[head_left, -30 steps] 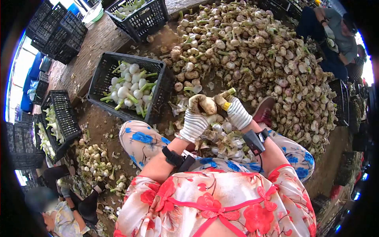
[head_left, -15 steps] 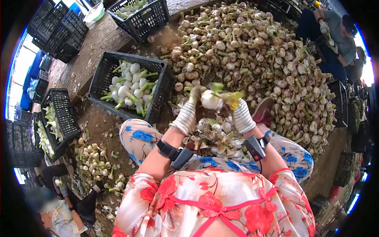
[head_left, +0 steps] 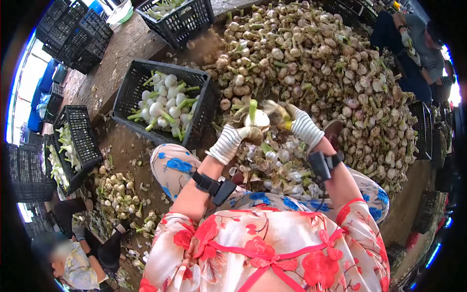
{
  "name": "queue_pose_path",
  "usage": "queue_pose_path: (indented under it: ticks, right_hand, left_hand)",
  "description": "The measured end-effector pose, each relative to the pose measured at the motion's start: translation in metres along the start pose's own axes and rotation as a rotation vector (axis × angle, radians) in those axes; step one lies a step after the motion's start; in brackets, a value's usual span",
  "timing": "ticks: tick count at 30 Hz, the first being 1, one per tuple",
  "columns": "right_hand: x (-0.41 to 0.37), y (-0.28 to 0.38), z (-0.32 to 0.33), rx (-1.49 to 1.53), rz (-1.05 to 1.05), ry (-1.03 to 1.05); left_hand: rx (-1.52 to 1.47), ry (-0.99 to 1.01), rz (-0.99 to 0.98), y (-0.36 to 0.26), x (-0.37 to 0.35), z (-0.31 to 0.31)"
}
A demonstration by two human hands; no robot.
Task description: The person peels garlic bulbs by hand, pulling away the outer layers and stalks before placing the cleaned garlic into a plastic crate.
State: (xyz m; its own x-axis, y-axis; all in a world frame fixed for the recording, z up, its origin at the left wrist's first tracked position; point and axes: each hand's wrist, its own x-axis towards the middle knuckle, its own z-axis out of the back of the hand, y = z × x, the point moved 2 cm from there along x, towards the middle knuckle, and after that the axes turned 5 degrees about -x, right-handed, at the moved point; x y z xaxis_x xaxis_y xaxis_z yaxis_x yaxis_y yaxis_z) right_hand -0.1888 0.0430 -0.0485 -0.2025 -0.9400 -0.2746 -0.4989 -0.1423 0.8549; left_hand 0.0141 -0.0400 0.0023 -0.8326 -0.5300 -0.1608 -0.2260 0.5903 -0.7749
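My left hand (head_left: 242, 134), in a striped work glove, is closed around a garlic bulb (head_left: 259, 119). The bulb is peeled white, with its green stem pointing up. Just to the right, my gloved right hand (head_left: 296, 121) is closed on a small yellow-handled tool (head_left: 287, 125); its working end is hidden and its fingertips are blurred by motion. Below both hands lies a heap of garlic skins (head_left: 279, 165) between my legs. A black crate (head_left: 127, 95) of white, trimmed garlic bulbs (head_left: 168, 103) stands left of my left hand.
A large pile of unpeeled garlic (head_left: 311, 63) spreads ahead and to the right. More crates (head_left: 78, 146) stand at left, and another crate (head_left: 177, 22) is at the back. One person (head_left: 78, 258) sits at lower left; another person (head_left: 421, 53) sits at upper right.
My left hand has shifted lower under the bulb, whose stem has turned upright. My right hand has tilted and moved slightly away from the bulb. The view has shifted slightly.
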Motion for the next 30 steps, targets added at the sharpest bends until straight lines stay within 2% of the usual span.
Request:
queue_pose_path:
  ticks: [1,2,3,5,7,8,9,11,13,15,16,18,19,21,22,23,24,25,26,27,29,30]
  right_hand:
    - [-0.025,0.029,-0.042,-0.452,0.186,0.033]
    - [-0.034,0.043,-0.06,-0.49,0.124,0.058]
    - [-0.036,0.048,-0.068,-0.583,0.126,0.057]
    - [-0.026,0.035,-0.058,-0.587,0.179,0.045]
    - [-0.024,0.042,-0.05,-0.775,0.234,0.071]
    - [-0.027,0.043,-0.052,-0.586,0.183,0.056]
    - [-0.029,0.043,-0.054,-0.588,0.181,0.06]
    - [-0.036,0.044,-0.055,-0.472,0.182,0.045]
    - [-0.044,0.044,-0.064,-0.905,0.161,-0.118]
    - [-0.036,0.034,-0.05,-1.223,0.156,-0.179]
    - [-0.036,0.03,-0.045,-1.223,0.157,-0.186]
    - [-0.037,0.025,-0.046,-0.853,0.145,-0.026]
    - [-0.037,0.02,-0.044,-0.855,0.147,-0.022]
    - [-0.041,0.013,-0.044,-0.504,0.243,-0.081]
    - [-0.045,0.015,-0.049,-0.668,0.305,-0.112]
    - [-0.049,0.02,-0.064,-0.741,0.28,-0.124]
    - [-0.044,0.004,-0.062,-0.258,0.188,-0.089]
    - [-0.038,-0.012,-0.062,0.222,0.094,-0.051]
    - [-0.039,-0.002,-0.076,0.098,0.045,-0.191]
    - [-0.033,-0.003,-0.07,0.101,0.043,-0.19]
    - [-0.015,0.009,-0.039,-0.646,0.455,-0.271]
    - [-0.006,0.013,-0.019,-1.225,0.165,-0.385]
  left_hand:
    - [0.038,0.009,0.017,0.003,0.001,0.001]
    - [0.066,0.022,-0.002,0.009,0.003,0.003]
    - [0.105,0.031,-0.136,0.004,0.001,-0.011]
    - [0.122,0.071,-0.042,0.004,-0.001,-0.014]
    - [0.13,0.08,0.008,0.003,0.0,-0.009]
    - [0.133,0.088,0.066,0.004,0.0,-0.006]
    - [0.13,0.085,0.063,0.006,0.0,-0.004]
    - [0.121,0.034,-0.034,0.011,0.002,-0.001]
    - [0.19,0.012,-0.065,0.016,0.006,0.004]
    - [0.295,-0.026,0.036,0.016,0.006,0.001]
    - [0.238,0.013,0.087,0.012,0.003,0.001]
    - [0.203,0.06,0.126,0.004,0.003,-0.002]
    - [0.167,0.101,0.16,0.002,0.003,-0.003]
    - [0.06,0.046,0.115,0.015,0.006,0.004]
    - [0.011,-0.023,0.078,0.022,0.007,0.01]
    - [-0.037,-0.09,0.043,0.024,0.007,0.011]
    - [0.043,-0.143,-0.001,0.021,0.006,0.006]
    - [-0.02,-0.172,0.039,0.028,0.005,0.013]
    - [-0.078,-0.232,-0.012,0.022,0.007,0.003]
    - [-0.137,-0.294,-0.064,0.014,0.008,-0.008]
    - [-0.087,-0.232,-0.115,0.005,0.001,-0.012]
    - [-0.038,-0.165,-0.164,-0.001,-0.003,-0.015]
